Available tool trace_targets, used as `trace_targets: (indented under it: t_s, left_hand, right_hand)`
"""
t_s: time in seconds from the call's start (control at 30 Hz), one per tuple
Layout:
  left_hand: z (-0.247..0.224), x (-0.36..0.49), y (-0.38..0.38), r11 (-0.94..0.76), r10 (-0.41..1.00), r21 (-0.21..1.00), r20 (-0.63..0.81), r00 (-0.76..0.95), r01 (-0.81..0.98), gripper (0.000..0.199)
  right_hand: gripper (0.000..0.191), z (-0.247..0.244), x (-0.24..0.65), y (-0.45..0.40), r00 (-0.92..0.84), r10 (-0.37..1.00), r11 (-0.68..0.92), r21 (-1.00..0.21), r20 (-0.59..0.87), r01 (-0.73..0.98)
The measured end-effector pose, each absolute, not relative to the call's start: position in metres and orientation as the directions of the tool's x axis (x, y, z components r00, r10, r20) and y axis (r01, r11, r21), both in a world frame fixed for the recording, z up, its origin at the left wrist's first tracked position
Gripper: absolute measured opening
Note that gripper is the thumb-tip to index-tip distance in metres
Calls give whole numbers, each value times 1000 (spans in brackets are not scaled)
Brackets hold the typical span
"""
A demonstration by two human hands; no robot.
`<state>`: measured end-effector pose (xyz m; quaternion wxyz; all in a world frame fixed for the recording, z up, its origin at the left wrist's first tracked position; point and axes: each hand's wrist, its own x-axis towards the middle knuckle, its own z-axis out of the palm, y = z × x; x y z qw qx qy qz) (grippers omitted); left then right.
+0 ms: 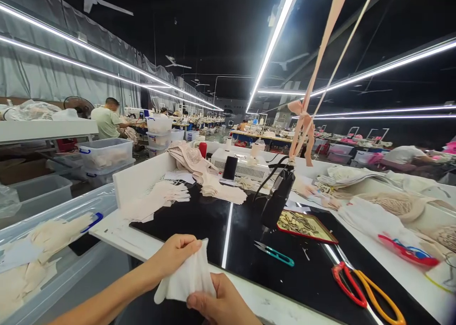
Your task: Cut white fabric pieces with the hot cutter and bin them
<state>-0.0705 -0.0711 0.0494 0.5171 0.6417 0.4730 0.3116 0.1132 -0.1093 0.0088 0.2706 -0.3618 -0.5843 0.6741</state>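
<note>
A small white cloth piece [190, 277] is stretched between my two hands over the front edge of the worktable. My left hand [176, 253] pinches its upper part between thumb and fingers. Lower down, my right hand [221, 299] grips the cloth's right side, thumb on top. Right of them on the black table surface [199, 225] lie teal thread snips [281, 256]. Pale cut fabric pieces [160, 199] are piled at the table's back left.
Scissors with red and orange handles [351, 289] lie at the right, near a tray of seeds [302, 225]. A black device [280, 196] hangs from a pink strap. A clear bin [107, 196] with fabric stands left. A person [106, 120] sits further back.
</note>
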Motion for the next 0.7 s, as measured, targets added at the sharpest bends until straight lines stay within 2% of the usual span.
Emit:
trace_targets:
  t_s: [0.13, 0.37, 0.47, 0.53, 0.6, 0.67, 0.7]
  left_hand:
    - [49, -68, -63, -53, 910, 954, -76, 407, 296, 68]
    - [60, -68, -27, -296, 857, 885, 79, 509, 360, 53]
    - [80, -70, -10, -442, 826, 794, 179, 534, 417, 46]
    - [94, -71, 1, -638, 745, 608, 331, 578, 473, 41]
    - [102, -71, 10, -808, 583, 303, 540, 607, 506, 37]
    - [98, -68, 16, -868, 356, -19, 671, 651, 495, 34]
    - [92, -65, 18, -872, 255, -143, 685, 683, 469, 32]
  right_hand:
    - [67, 12, 120, -107, -597, 785, -148, -986, -164, 76]
    - [62, 11, 133, -84, -501, 860, -3, -981, -101, 192]
    - [55, 19, 149, -71, -434, 900, 90, -956, -42, 279]
    - [50, 25, 161, -60, -373, 928, 147, -925, 6, 351]
    - [42, 28, 173, -47, -303, 950, 198, -888, 70, 416]
    - [35, 26, 183, -31, -227, 960, 254, -842, 162, 476]
    - [34, 24, 186, -23, -191, 959, 279, -815, 209, 507]
